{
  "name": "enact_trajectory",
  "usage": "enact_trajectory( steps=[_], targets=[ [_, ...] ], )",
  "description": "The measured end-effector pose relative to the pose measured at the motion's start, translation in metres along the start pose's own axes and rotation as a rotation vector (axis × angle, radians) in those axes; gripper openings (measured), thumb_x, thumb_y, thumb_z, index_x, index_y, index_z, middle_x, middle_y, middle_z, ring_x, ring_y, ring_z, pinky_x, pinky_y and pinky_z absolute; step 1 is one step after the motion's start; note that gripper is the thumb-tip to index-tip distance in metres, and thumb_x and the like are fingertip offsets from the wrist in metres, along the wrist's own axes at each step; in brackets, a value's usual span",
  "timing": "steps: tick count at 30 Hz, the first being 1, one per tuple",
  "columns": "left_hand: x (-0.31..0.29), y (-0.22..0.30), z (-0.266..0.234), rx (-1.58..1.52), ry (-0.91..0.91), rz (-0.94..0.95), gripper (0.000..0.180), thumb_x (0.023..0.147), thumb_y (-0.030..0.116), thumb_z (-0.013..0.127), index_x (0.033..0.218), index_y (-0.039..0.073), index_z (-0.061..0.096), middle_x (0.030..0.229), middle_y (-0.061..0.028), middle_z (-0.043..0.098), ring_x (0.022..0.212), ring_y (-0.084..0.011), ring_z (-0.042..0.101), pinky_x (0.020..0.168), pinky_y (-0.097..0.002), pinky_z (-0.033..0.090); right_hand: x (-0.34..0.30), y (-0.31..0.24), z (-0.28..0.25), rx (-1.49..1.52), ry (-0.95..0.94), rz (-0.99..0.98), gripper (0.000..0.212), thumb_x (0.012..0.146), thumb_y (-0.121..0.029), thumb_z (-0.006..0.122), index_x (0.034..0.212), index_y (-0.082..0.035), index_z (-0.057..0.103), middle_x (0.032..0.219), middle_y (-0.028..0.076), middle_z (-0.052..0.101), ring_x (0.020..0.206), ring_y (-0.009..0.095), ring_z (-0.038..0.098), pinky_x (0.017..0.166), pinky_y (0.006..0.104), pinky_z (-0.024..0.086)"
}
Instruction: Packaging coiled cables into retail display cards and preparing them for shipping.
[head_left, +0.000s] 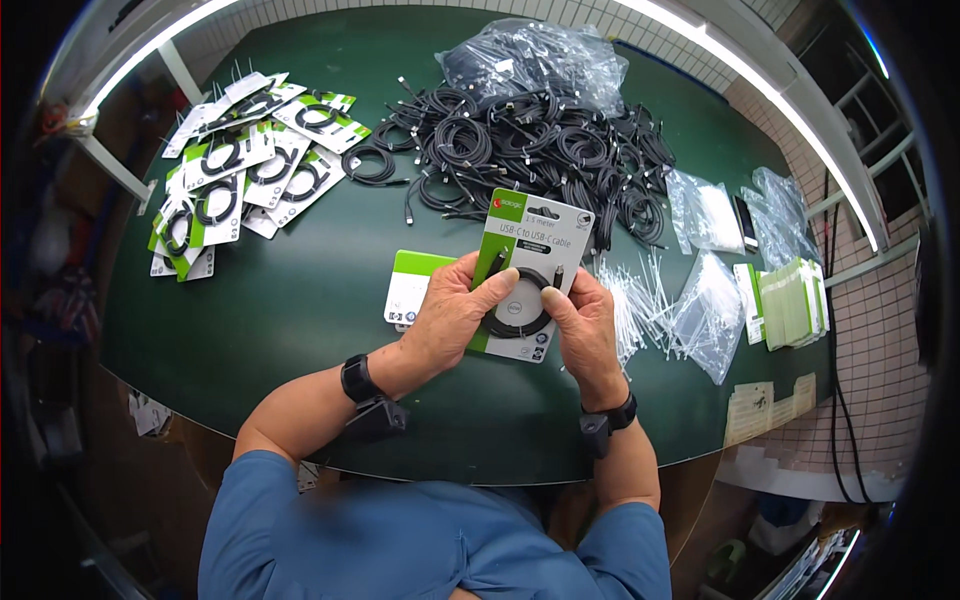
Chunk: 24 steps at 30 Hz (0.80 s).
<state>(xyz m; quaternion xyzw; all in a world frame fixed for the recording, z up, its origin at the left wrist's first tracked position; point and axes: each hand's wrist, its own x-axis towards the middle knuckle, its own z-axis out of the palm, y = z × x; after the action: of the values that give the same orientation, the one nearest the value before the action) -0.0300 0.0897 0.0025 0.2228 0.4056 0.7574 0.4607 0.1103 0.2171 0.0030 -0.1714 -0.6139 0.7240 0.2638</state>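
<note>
Upright above the table's near middle is a white and green packaging card (564,222) with a hang hole at its top. A coiled black cable (517,331) lies against its front, both plugs pointing up. My left hand (440,318) grips the card's left side, thumb pressed on the coil. My right hand (588,338) clasps the right side, its thumb also on the coil. The fingers behind the card are mostly hidden. Beside my left hand, another white and green card (404,292) rests on the dark green table (300,330).
At the far middle, loose black cable coils (580,145) are heaped beneath a clear plastic bag (530,65). Carded cables (217,200) pile up at left. To the right are white cable ties (630,312), a bag of ties (712,305), a phone (746,222) and stacked cards (793,306).
</note>
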Motion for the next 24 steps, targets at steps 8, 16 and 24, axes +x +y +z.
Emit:
enact_trajectory(
  steps=[8, 16, 24],
  targets=[
    [-0.007, -0.005, 0.015, 0.038, 0.013, 0.055, 0.024, 0.103, 0.014, 0.067, 0.123, 0.001, 0.068, 0.120, -0.0075, 0.069, 0.111, -0.0133, 0.064, 0.095, -0.0306, 0.055, -0.004, 0.006, -0.014, 0.078, -0.039, -0.044, 0.032, 0.103, -0.014, 0.066, 0.128, 0.004, 0.063, 0.118, 0.010, 0.073, 0.103, 0.014, 0.068, 0.095, 0.0299, 0.055],
    [-0.024, 0.002, 0.023, 1.364, 0.018, 0.973, 0.044, 0.083, 0.014, 0.085, 0.123, 0.010, 0.070, 0.118, -0.0092, 0.064, 0.130, -0.0280, 0.051, 0.100, -0.0388, 0.051, -0.011, -0.002, -0.031, 0.076, 0.090, -0.130, 0.031, 0.107, -0.021, 0.062, 0.127, 0.003, 0.061, 0.117, 0.008, 0.071, 0.102, 0.010, 0.066, 0.090, 0.0258, 0.054],
    [-0.027, 0.000, 0.023, 1.642, -0.196, 1.228, 0.028, 0.071, 0.013, 0.080, 0.099, 0.012, 0.076, 0.109, -0.0029, 0.067, 0.120, -0.0258, 0.058, 0.103, -0.0436, 0.049, -0.019, -0.001, -0.016, 0.036, 0.039, -0.208, 0.023, 0.108, -0.022, 0.060, 0.116, 0.000, 0.059, 0.105, 0.004, 0.069, 0.094, 0.006, 0.061, 0.082, 0.0239, 0.052]
  ],
)
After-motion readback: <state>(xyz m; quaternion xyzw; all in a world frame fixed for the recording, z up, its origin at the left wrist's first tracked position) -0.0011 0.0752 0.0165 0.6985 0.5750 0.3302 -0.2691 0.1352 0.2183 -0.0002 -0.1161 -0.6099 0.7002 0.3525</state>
